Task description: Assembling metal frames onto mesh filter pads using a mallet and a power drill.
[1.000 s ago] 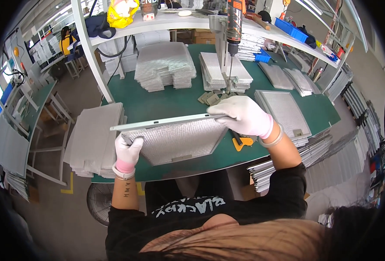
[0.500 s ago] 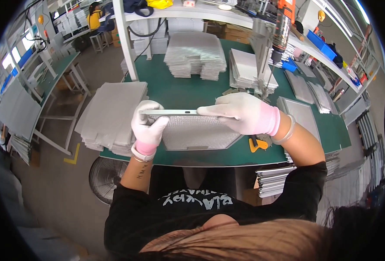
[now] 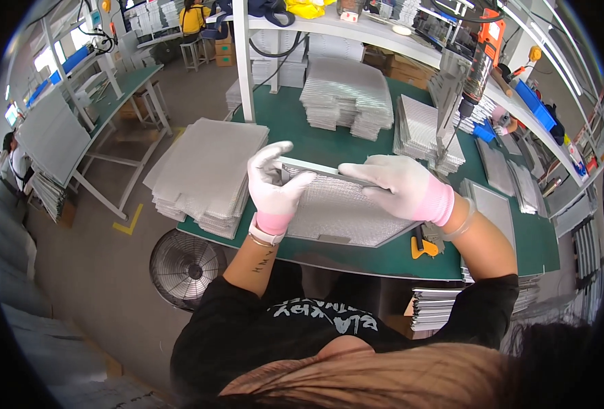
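A metal mesh filter panel (image 3: 349, 213) with a thin pale frame is tilted up over the bench, between my gloved hands. My left hand (image 3: 274, 180), in a white glove with a pink cuff, is around its left end; the thumb lies on the near mesh side and the fingers rise, loosely bent, behind the frame edge. My right hand (image 3: 401, 184), gloved the same way, pinches the top frame edge right of the middle. The panel's lower part hangs near the bench front. Just right of it lies a yellow-orange tool with a black part (image 3: 423, 245).
Mesh sheets stand in stacks at left (image 3: 210, 170), back (image 3: 349, 95) and right (image 3: 424, 133) on the green bench (image 3: 285, 119). An orange power driver (image 3: 482, 61) hangs at upper right. A floor fan (image 3: 187, 267) stands below left. Other people sit farther off.
The view has shifted, so the bench appears farther right and lower. The panel's right end has tipped down. My left fingers have straightened somewhat; my right hand keeps its pinch.
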`<state>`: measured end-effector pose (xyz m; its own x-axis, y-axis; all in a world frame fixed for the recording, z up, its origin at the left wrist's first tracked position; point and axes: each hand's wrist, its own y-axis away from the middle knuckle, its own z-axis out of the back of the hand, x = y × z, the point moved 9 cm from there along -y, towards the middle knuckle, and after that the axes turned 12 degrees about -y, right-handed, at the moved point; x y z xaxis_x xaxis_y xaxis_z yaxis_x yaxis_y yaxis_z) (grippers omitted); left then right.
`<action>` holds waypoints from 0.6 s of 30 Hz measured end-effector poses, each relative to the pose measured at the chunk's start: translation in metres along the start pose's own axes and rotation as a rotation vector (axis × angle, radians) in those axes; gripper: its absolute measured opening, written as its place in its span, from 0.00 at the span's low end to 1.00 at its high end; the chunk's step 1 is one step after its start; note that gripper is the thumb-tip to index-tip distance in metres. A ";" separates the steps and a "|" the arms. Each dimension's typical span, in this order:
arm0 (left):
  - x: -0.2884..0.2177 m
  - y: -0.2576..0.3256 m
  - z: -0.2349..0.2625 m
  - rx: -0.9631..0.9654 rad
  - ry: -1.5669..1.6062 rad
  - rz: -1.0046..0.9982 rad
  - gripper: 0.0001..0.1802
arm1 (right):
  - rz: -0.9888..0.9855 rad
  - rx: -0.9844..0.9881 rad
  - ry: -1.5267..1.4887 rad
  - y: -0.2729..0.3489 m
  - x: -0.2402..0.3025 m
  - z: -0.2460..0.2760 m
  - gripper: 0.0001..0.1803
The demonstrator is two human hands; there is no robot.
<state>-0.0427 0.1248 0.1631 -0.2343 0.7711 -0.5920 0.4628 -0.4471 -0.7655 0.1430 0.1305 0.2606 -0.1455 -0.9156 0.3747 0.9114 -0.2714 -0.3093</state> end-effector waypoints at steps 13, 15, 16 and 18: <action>-0.006 0.006 0.002 -0.153 -0.272 -0.002 0.30 | 0.037 -0.047 -0.013 -0.002 -0.005 0.003 0.34; -0.006 0.007 0.000 -0.129 -0.344 0.021 0.29 | 0.036 -0.044 -0.017 -0.001 -0.005 0.005 0.34; -0.004 0.008 0.000 -0.122 -0.310 0.030 0.28 | 0.032 -0.035 -0.021 -0.002 -0.003 0.005 0.33; -0.003 0.009 0.004 -0.117 -0.281 0.039 0.26 | 0.032 -0.024 -0.027 -0.003 -0.004 0.005 0.32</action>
<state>-0.0414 0.1171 0.1568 -0.4338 0.5916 -0.6796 0.5675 -0.4064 -0.7161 0.1424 0.1361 0.2641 -0.1051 -0.9157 0.3879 0.9059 -0.2491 -0.3426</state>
